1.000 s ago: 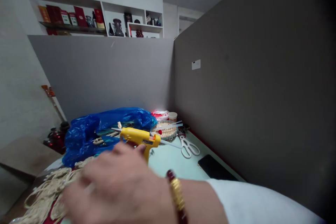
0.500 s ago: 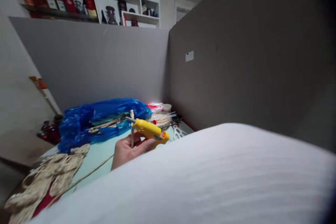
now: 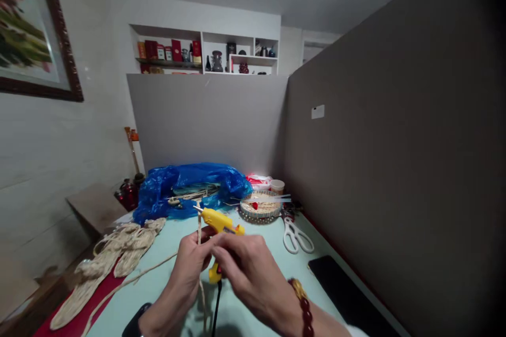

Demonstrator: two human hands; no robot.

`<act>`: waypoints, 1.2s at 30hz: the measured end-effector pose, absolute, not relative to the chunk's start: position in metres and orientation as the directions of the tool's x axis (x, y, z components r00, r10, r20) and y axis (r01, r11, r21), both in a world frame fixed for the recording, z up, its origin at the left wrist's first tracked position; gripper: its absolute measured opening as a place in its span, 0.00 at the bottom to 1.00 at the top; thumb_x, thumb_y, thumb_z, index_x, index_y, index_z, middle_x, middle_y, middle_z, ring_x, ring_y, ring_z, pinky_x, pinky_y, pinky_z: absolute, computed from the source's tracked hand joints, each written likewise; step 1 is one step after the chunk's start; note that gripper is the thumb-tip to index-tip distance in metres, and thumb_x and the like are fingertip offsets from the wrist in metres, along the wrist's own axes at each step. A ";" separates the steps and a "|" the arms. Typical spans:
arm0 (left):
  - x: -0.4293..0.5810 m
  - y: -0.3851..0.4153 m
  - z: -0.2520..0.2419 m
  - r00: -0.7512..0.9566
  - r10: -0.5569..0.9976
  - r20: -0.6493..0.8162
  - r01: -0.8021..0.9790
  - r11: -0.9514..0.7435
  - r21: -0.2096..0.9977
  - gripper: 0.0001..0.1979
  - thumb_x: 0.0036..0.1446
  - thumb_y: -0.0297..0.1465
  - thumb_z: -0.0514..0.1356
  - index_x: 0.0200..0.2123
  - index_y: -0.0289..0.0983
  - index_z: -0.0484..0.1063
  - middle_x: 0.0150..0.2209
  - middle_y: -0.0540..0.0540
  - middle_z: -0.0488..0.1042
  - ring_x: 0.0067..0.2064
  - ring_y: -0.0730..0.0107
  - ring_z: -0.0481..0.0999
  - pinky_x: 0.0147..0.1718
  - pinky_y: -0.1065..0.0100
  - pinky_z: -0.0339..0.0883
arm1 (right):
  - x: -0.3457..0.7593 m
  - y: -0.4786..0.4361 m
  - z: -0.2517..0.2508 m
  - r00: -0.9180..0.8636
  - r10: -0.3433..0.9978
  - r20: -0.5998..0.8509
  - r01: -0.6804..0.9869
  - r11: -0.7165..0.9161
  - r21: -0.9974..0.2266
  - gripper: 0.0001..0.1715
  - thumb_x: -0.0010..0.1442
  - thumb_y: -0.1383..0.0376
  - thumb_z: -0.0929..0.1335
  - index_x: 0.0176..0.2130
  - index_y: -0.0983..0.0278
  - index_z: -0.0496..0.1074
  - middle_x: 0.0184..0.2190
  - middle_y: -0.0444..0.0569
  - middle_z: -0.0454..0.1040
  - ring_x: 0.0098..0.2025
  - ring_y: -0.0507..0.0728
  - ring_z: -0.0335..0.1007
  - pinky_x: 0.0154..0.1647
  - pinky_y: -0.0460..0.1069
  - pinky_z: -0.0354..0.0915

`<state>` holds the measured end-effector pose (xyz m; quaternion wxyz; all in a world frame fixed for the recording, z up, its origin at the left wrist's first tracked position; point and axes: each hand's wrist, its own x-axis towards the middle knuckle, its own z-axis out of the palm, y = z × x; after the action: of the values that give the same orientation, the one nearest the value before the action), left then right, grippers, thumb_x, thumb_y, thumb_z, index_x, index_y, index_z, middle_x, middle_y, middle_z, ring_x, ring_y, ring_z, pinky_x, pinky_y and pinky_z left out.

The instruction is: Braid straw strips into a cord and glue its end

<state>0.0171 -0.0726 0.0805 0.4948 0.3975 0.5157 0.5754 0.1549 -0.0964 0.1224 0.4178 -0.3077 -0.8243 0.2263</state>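
A yellow hot glue gun (image 3: pixel 215 218) points its metal nozzle up and left above the table. My left hand (image 3: pixel 188 263) is closed around it, with a beige braided cord (image 3: pixel 200 233) upright against the fingers near the nozzle. My right hand (image 3: pixel 256 276) is closed too, its fingertips pinched against my left fingers in front of the gun. What those fingertips grip is hidden. Below the hands show the gun's handle end and its black cable (image 3: pixel 217 308). A long loose cord (image 3: pixel 134 278) trails across the tabletop to the left.
Woven beige straw pieces (image 3: pixel 103 260) lie on red cloth at left. A blue plastic bag (image 3: pixel 197 172) with cord bundles sits at the back. Toward the right are a round basket (image 3: pixel 247 213), a paper cup (image 3: pixel 277 186), white-handled scissors (image 3: pixel 290 239) and a black flat object (image 3: pixel 343 284). Grey partitions (image 3: pixel 375 158) enclose the table.
My view has swung left and up. The white sleeve that covered much of the picture has dropped away, and my right hand now shows beside my left hand at the glue gun.
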 end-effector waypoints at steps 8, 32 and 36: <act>0.026 -0.073 0.054 -0.162 0.986 -0.024 -0.057 0.015 0.998 0.13 0.61 0.34 0.60 0.47 0.36 0.71 0.44 0.45 0.76 0.38 0.64 0.78 0.35 0.59 0.75 | 0.177 -0.068 0.040 -0.468 0.815 0.342 -0.037 0.369 -0.929 0.17 0.59 0.57 0.69 0.45 0.64 0.71 0.37 0.49 0.75 0.36 0.56 0.70 0.37 0.48 0.66; -0.019 -0.079 0.033 0.244 0.930 -0.276 -0.082 0.304 0.949 0.19 0.57 0.49 0.56 0.26 0.40 0.62 0.22 0.53 0.72 0.15 0.83 0.48 0.10 0.76 0.35 | 0.211 -0.049 0.032 -0.250 0.960 0.124 -0.135 0.092 -0.987 0.19 0.61 0.51 0.67 0.39 0.64 0.72 0.28 0.45 0.72 0.27 0.51 0.56 0.27 0.45 0.54; -0.022 -0.079 0.023 0.255 0.913 -0.320 -0.083 0.350 0.933 0.22 0.54 0.52 0.59 0.26 0.38 0.68 0.16 0.57 0.65 0.13 0.86 0.44 0.09 0.76 0.36 | 0.208 -0.052 0.025 -0.270 0.960 -0.074 -0.168 -0.123 -0.978 0.24 0.53 0.48 0.72 0.38 0.65 0.74 0.27 0.45 0.70 0.27 0.50 0.60 0.27 0.44 0.56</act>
<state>-0.0222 -0.0794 0.0227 0.6652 0.4300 0.4822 0.3743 0.2083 -0.0517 0.0251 0.4477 -0.4058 -0.4879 0.6300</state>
